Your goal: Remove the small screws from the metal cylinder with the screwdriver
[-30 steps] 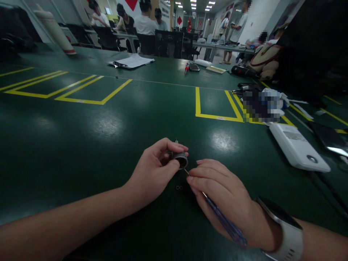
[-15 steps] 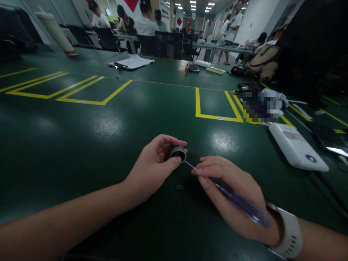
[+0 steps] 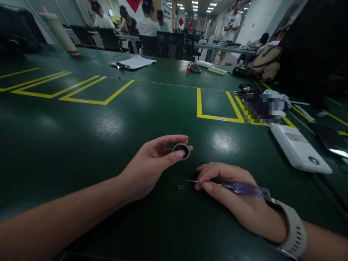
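Note:
My left hand (image 3: 152, 163) pinches a small dark round part with a pale rim (image 3: 181, 150) between thumb and fingers, its open end facing me, just above the dark green table (image 3: 81, 145). My right hand (image 3: 231, 194) rests on the table, closed on a thin screwdriver with a clear purple handle (image 3: 244, 188). Its metal tip (image 3: 190, 181) points left and lies low, beside two tiny dark rings (image 3: 181, 187) on the table. A white watch (image 3: 292, 226) is on my right wrist.
A white flat device (image 3: 299, 148) lies to the right, with a dark tablet (image 3: 330, 139) beyond it. Yellow tape boxes (image 3: 217, 105) mark the table. Papers (image 3: 134, 61), a red screwdriver (image 3: 187, 68) and a phone (image 3: 195, 67) sit farther back. Several people sit or stand at distant desks.
My right hand has drawn the screwdriver out of the round part and lowered it flat toward the table. My left hand lifted and turned the part slightly.

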A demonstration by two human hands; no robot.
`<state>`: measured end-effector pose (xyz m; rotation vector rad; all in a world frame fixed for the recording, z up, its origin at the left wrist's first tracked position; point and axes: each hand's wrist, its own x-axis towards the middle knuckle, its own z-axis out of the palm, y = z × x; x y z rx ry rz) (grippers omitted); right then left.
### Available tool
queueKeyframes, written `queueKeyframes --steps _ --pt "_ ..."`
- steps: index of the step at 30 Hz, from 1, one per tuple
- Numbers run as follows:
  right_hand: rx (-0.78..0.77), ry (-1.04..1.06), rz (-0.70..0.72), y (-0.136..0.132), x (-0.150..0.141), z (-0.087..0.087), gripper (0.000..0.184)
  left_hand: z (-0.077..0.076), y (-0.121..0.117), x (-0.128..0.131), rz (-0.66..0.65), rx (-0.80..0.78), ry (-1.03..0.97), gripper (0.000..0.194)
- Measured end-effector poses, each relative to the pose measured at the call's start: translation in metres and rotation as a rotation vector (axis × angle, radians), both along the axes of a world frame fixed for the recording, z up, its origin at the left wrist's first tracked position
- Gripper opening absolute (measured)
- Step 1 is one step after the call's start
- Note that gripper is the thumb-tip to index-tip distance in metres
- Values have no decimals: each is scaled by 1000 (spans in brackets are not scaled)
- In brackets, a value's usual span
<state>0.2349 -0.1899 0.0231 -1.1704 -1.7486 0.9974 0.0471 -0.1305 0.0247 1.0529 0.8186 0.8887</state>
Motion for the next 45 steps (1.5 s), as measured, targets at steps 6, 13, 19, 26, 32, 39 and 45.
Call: queueKeyframes --steps 6,13,19,26,32,39,45 --pt "-24 -12 46 0 0 0 13 0 1 -2 -35 3 28 48" --pt "-8 -112 59 -1 -4 -1 15 -3 3 -2 -50 82 38 35" --pt "135 -216 61 -6 0 5 16 -4 2 -3 -48 69 7 38" --pt "446 -321 132 -8 -1 -3 15 -1 0 -1 -8 133 93 36" --pt "640 -252 34 -7 -1 2 22 0 -2 -1 -17 163 164 35" --pt "689 -317 0 -3 -4 0 24 -5 -4 1 4 216 171 35" --pt "714 -362 31 -2 -7 -4 24 -3 -7 3 27 204 171 32"
